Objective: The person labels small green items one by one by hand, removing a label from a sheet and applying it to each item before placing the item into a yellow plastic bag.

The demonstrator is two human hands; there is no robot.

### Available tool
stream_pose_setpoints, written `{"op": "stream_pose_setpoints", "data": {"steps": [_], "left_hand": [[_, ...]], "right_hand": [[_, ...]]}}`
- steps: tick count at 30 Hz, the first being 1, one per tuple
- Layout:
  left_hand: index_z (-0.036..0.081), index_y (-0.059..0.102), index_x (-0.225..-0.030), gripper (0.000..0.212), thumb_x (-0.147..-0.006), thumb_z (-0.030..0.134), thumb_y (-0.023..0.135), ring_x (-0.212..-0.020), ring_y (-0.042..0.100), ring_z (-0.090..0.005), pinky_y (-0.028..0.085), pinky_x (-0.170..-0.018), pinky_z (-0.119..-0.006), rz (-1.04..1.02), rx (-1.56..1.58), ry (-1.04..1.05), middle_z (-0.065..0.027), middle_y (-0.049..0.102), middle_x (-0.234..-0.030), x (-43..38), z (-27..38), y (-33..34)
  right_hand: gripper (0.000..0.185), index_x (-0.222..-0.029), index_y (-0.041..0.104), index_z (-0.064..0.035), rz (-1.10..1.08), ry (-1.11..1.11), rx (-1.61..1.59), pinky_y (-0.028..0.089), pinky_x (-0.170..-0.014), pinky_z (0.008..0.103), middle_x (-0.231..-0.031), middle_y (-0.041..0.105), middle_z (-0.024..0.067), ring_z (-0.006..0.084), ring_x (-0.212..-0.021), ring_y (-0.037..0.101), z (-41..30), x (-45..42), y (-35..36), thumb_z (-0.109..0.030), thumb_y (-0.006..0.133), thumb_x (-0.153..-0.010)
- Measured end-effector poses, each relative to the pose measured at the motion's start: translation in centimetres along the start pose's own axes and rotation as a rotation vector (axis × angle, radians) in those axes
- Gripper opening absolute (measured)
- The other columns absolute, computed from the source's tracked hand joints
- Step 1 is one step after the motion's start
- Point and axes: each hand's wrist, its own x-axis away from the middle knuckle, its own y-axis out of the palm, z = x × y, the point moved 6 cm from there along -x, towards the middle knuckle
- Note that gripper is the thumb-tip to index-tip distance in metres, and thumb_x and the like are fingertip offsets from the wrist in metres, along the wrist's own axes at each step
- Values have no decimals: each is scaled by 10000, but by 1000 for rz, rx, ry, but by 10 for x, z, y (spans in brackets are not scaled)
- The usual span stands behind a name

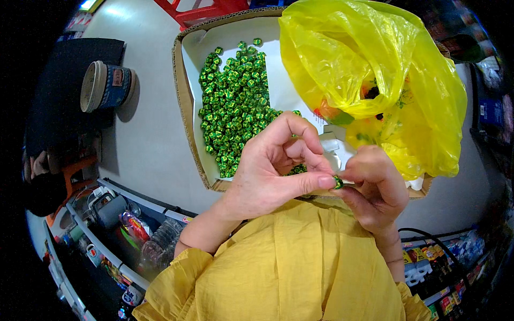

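Observation:
Between the thumb and fingertips of my left hand (277,164) is a small shiny green and gold folded piece (338,182). The fingers of my right hand (373,188) pinch the same piece from the other side. Both hands are over the near edge of a shallow cardboard box (182,100) lined with white paper. A large pile of similar green and gold pieces (237,104) lies in the box, partly hidden by my left hand. Over the box's right side rests a yellow plastic bag (361,60), with dark and orange things showing at its opening.
On the grey tabletop (154,120) left of the box, a blue patterned tub (108,86) lies by a black sheet (76,80). A red plastic stool (200,12) stands beyond the box. Shelves with packaged goods (433,257) are at lower left and right.

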Motion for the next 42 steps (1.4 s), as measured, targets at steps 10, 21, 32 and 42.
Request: {"op": "stream_pose_setpoints", "data": {"steps": [10, 21, 32, 42], "left_hand": [[30, 408, -1030, 498, -645, -85, 701, -739, 594, -137, 474, -662, -231, -44, 222, -246, -158, 628, -845, 2, -11, 5], [44, 431, -1005, 418, -692, -41, 696, -790, 565, -94, 445, -704, -223, -30, 165, -98, -75, 611, -880, 6, -12, 6], [21, 511, -925, 310, -681, -23, 697, -795, 549, -112, 446, -737, -235, 121, -145, 21, -49, 574, -865, 4, 0, -1], [40, 633, -907, 216, -713, -50, 600, -868, 546, -229, 438, -777, -317, 246, -1360, 433, -88, 592, -923, 11, 36, -24]], "right_hand": [[227, -813, 631, -52, -123, -111, 216, 393, -621, 312, -679, 540, 44, 185, -597, 515, -17, -6, -1, -36, 721, -605], [223, -750, 571, -67, 18, -189, 150, 371, -610, 319, -672, 547, 48, 187, -576, 501, -5, -4, -4, -54, 748, -615], [332, -887, 581, -69, -24, -240, 376, 382, -632, 326, -783, 547, 52, 189, -650, 503, -12, -9, 4, -53, 754, -604], [180, -858, 599, -6, 186, 93, 527, 428, -520, 231, -643, 559, 53, 121, -554, 532, 2, 23, -58, -3, 684, -699]]}}
